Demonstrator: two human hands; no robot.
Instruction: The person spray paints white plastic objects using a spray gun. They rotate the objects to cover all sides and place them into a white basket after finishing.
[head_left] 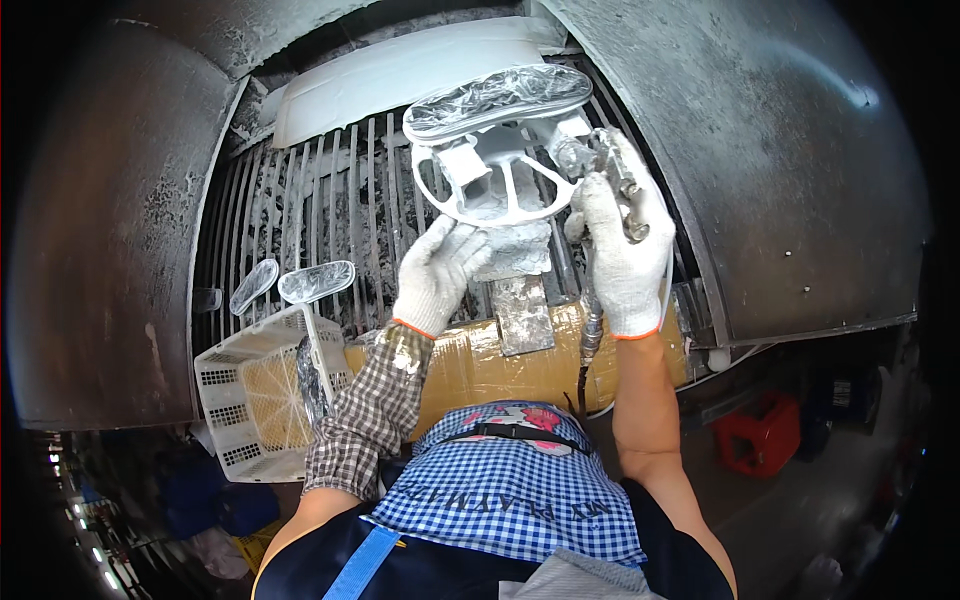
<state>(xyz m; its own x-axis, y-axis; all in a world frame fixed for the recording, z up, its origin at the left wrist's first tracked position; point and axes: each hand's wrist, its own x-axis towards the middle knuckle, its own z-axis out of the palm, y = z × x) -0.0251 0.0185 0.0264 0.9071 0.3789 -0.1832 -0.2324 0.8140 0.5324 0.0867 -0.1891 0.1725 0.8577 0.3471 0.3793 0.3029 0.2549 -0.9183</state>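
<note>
Head view: right hand (622, 255) grip clamped on spray gun (612, 175); left hand (437, 275) fingers loosely together, touching white frame (495, 170) rim.

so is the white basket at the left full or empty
Nearly empty: the white basket's mesh bottom shows bare, with only one dark wrapped piece leaning inside its right wall.

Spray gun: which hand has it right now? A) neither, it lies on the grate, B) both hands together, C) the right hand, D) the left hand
C: the gloved right hand grips the spray gun beside the white ring-shaped part, while the left hand rests below that part.
</note>
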